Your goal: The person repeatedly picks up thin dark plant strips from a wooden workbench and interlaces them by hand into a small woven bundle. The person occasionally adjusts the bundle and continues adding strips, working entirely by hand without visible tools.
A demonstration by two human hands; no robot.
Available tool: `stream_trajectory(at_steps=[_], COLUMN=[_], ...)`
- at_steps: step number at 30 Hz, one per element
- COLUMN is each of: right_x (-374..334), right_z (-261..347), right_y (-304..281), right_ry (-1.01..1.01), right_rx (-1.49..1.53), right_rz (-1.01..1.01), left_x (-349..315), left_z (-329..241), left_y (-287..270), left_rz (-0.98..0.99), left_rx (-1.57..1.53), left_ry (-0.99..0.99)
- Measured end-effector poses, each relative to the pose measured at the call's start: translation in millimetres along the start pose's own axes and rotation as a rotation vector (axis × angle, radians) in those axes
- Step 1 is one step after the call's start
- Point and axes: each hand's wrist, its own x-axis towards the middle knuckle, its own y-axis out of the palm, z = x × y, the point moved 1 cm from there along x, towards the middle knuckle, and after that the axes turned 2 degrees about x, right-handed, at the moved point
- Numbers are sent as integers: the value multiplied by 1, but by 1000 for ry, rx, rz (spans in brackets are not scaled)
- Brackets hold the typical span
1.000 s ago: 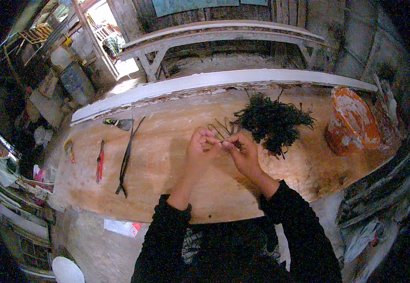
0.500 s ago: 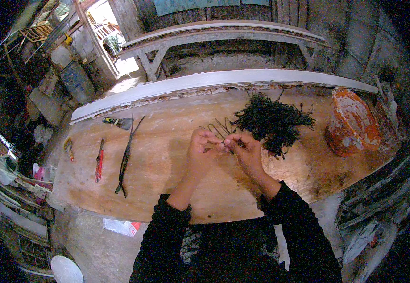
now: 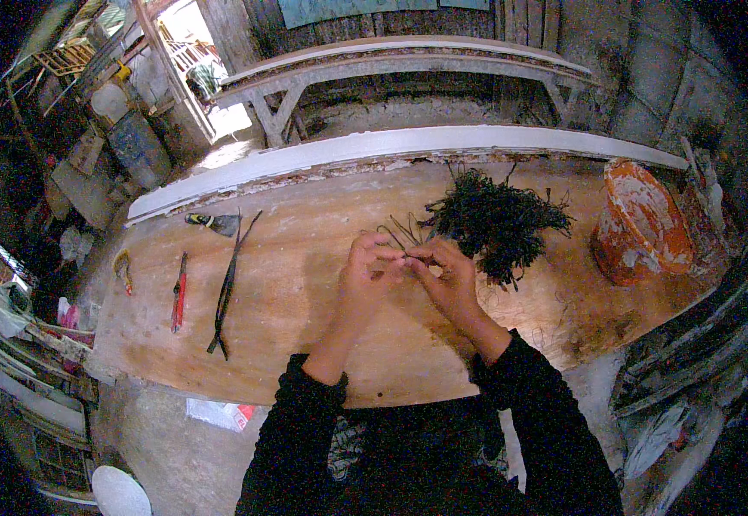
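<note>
In the head view, the left hand (image 3: 365, 262) and the right hand (image 3: 445, 273) are meeting fingertip to fingertip above the table (image 3: 296, 301), and both are pinching the ends of some thin strings (image 3: 403, 229). The strings are lying just beyond the grip, their long axis running away from the person and leaning slightly left, their bent far ends fanning out. A dark heap of cord (image 3: 498, 222) is sitting to the right of the strings; the right hand is being the nearer one to it.
</note>
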Motion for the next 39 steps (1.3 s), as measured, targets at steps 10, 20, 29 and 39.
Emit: stream_trajectory(at_steps=[10, 20, 29, 39], right_x=[-6, -4, -3, -1], right_z=[-6, -13, -19, -12], right_y=[9, 11, 7, 5], right_ry=[201, 664, 769, 717], right_rx=[272, 1045, 1341, 1215], right_rz=[14, 261, 354, 294], left_x=[-1, 3, 1, -2], left_z=[4, 5, 10, 10], left_y=[2, 0, -1, -1], left_rz=[-103, -24, -9, 27], left_rx=[30, -306, -150, -252], left_ry=[75, -25, -28, -146])
